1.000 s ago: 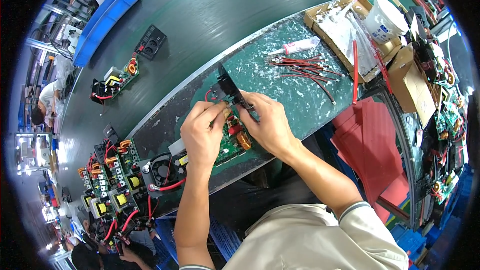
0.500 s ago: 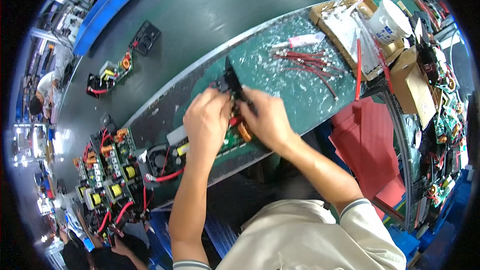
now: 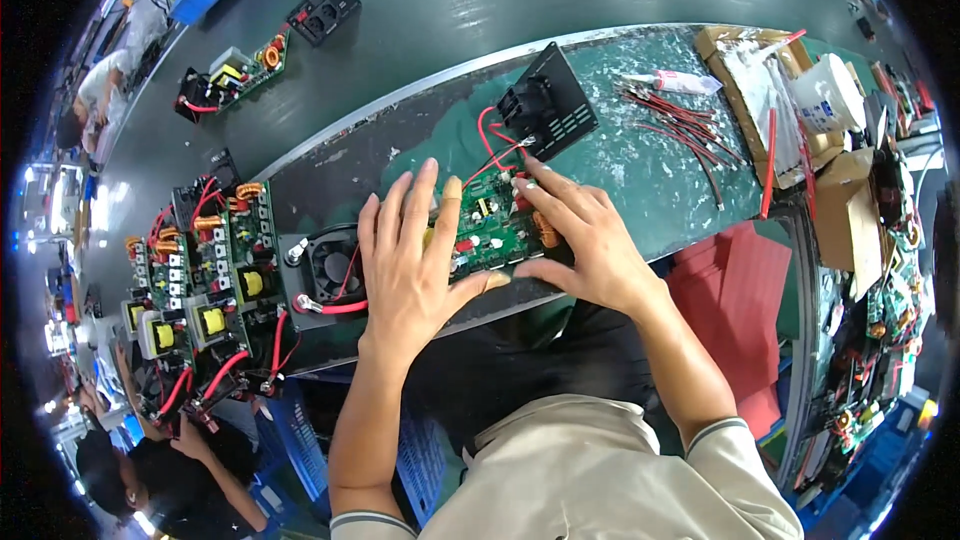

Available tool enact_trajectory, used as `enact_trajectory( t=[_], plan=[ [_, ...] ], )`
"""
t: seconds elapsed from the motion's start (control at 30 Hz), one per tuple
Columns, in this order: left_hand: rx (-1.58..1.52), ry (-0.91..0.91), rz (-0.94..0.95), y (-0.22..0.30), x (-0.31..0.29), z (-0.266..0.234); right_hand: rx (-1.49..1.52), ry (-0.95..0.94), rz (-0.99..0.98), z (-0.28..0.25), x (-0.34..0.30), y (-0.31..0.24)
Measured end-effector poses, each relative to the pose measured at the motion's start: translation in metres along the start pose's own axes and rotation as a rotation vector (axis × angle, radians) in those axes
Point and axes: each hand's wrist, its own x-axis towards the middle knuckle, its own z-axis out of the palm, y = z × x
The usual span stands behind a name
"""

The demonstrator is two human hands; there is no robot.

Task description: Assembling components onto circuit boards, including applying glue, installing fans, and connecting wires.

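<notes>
A green circuit board (image 3: 487,217) lies on the bench between my hands. My left hand (image 3: 408,260) rests over its left part with the fingers stretched out, hiding what is beneath. My right hand (image 3: 590,245) is at the board's right end, thumb and fingers spread around a copper-wound coil (image 3: 546,230). Red wires run from the board up to a black end panel (image 3: 566,105) with a socket, standing tilted on the bench behind it. Left of my left hand, a black fan (image 3: 333,268) on a plate sits at the board's other end, beside a thick red cable (image 3: 345,308).
Several assembled boards (image 3: 205,275) stand in a row at the left. Another board (image 3: 240,73) with a socket panel (image 3: 323,10) lies farther back. To the right are red wires (image 3: 690,125), a glue tube (image 3: 680,82), a cardboard tray (image 3: 745,90), a white tub (image 3: 828,93) and red sheets (image 3: 735,300).
The black panel, earlier between my hands, now stands behind the board. My hands have come down onto the board with fingers spread, and the whole view has shifted.
</notes>
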Motion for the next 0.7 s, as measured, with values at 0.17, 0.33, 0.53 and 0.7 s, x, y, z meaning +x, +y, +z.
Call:
enact_trajectory(
  t=[0.17, 0.33, 0.53, 0.7],
  plan=[
    [-0.043, 0.035, 0.0, -0.003, -0.002, 0.003, -0.016, -0.016, 0.066, 0.008, 0.003, -0.002],
    [-0.072, 0.066, -0.01, -0.004, 0.0, 0.003, -0.018, -0.006, 0.108, 0.013, 0.004, -0.002],
    [-0.083, 0.071, 0.03, 0.006, 0.016, 0.0, -0.012, 0.109, 0.136, 0.007, 0.001, 0.001],
    [-0.056, 0.067, -0.035, 0.004, -0.001, -0.007, 0.667, 0.154, 0.341, -0.014, -0.026, -0.005]
  ],
)
